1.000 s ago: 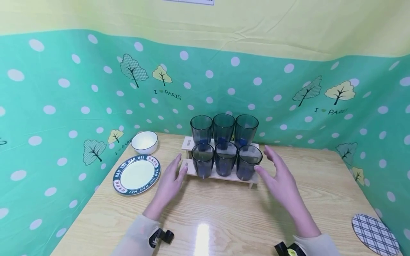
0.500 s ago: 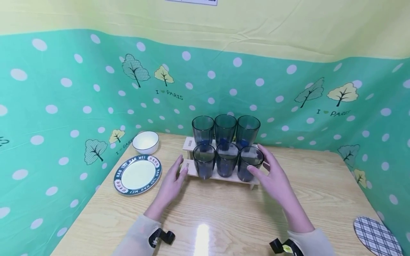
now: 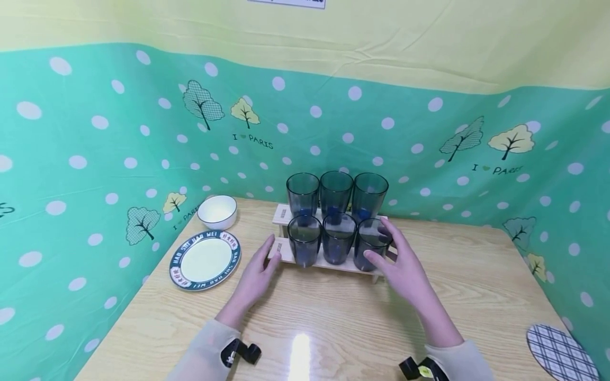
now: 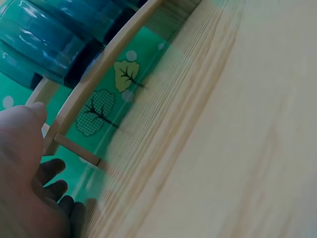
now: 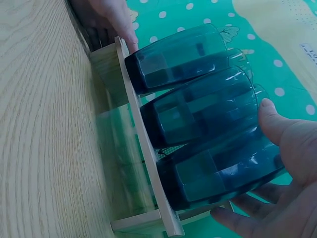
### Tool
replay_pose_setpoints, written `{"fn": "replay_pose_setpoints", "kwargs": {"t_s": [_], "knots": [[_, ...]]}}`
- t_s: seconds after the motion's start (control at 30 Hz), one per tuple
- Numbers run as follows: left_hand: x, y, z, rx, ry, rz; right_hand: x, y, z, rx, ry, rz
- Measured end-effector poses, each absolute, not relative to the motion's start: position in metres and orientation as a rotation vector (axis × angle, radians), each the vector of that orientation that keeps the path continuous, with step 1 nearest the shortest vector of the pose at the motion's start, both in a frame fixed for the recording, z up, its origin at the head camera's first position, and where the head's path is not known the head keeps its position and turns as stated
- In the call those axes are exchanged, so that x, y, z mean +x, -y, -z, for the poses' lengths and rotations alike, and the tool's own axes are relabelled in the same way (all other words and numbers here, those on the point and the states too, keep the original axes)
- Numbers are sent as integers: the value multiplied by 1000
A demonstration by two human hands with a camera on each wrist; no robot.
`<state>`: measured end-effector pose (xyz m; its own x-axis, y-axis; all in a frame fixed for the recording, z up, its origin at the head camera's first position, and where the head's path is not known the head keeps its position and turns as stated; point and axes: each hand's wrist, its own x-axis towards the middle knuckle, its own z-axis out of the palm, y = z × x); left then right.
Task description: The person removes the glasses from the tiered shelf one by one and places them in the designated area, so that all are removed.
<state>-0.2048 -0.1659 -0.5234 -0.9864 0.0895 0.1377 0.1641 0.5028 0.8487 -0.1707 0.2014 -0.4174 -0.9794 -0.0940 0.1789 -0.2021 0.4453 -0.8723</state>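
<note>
A two-tier wooden rack (image 3: 285, 253) stands at the back of the table and carries several dark blue-green tumblers in two rows. My right hand (image 3: 385, 244) is curled round the front right tumbler (image 3: 367, 238), thumb on its front and fingers behind it. In the right wrist view the thumb (image 5: 277, 124) lies on that tumbler (image 5: 218, 168) above the rack's rail (image 5: 143, 148). My left hand (image 3: 269, 254) touches the rack's left end with fairly straight fingers. The left wrist view has its thumb (image 4: 22, 129) against the end of the rack's rail (image 4: 99, 74).
A white bowl (image 3: 216, 210) and a dark-rimmed plate (image 3: 204, 260) sit left of the rack. A plaid coaster (image 3: 559, 352) lies at the table's front right corner. Green dotted cloth (image 3: 95, 159) walls in the wooden table (image 3: 333, 323) on three sides.
My right hand has moved in from the right and closed round the front right tumbler. The left hand has slid a little forward onto the rack's left end.
</note>
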Motion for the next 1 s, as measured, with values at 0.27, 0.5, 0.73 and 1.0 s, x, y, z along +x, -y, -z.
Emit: {"fn": "replay_pose_setpoints", "kwargs": {"t_s": [0.27,0.5,0.73,1.0], "knots": [[-204,165,526,-229,2677,1465,-171,-202,419,274,2558,-1598],[-203,165,526,-181,2712,1458,-172,-201,420,280,2550,-1613],[-200,164,525,-146,2727,1464,-172,-202,421,271,2552,-1621],[-201,165,526,-150,2723,1475,-172,-203,422,226,2564,-1639]]}}
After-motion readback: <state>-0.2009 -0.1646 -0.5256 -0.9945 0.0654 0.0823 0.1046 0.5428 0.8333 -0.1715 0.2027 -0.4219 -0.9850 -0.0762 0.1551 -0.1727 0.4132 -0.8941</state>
